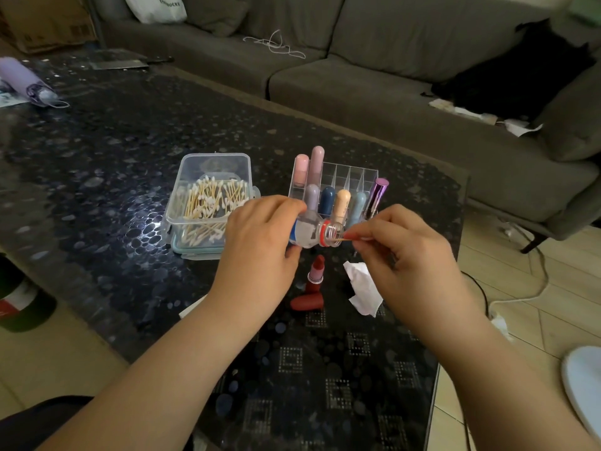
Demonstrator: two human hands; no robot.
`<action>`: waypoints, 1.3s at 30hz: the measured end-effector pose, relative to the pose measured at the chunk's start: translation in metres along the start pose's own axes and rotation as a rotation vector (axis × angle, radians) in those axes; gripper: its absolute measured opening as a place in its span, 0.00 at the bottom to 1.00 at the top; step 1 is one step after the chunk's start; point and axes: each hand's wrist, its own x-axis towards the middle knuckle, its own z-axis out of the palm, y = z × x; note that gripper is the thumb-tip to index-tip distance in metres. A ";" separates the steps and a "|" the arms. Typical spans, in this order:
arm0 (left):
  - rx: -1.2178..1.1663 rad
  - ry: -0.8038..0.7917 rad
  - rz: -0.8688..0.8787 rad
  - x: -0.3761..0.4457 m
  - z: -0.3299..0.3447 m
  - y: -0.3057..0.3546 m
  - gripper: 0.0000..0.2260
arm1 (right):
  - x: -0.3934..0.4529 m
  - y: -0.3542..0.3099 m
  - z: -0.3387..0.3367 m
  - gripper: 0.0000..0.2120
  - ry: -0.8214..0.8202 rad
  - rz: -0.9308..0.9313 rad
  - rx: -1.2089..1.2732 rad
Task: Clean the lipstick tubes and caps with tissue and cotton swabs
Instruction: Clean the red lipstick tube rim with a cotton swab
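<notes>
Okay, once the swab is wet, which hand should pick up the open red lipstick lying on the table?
Probably the left hand: it need only put down the bottle, and the red lipstick lies just below it. The right hand pinches the cotton swab.

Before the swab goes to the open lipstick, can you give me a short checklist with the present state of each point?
1. Left hand grips bottle: ok.
2. Bottle uncapped, tilted toward swab: ok.
3. Right hand pinches cotton swab at the bottle mouth: ok.
4. Swab tip wet: cannot tell.
5. Open red lipstick standing on table, cap lying beside it: ok.
6. Tissue near right hand: ok.
</notes>
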 end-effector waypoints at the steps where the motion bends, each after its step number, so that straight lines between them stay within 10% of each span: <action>1: 0.002 -0.004 0.004 0.000 0.000 0.000 0.22 | 0.000 0.001 0.001 0.09 0.002 -0.006 -0.006; 39: -0.166 -0.126 -0.379 -0.007 0.010 -0.004 0.21 | -0.015 0.002 -0.023 0.06 -0.106 0.572 0.195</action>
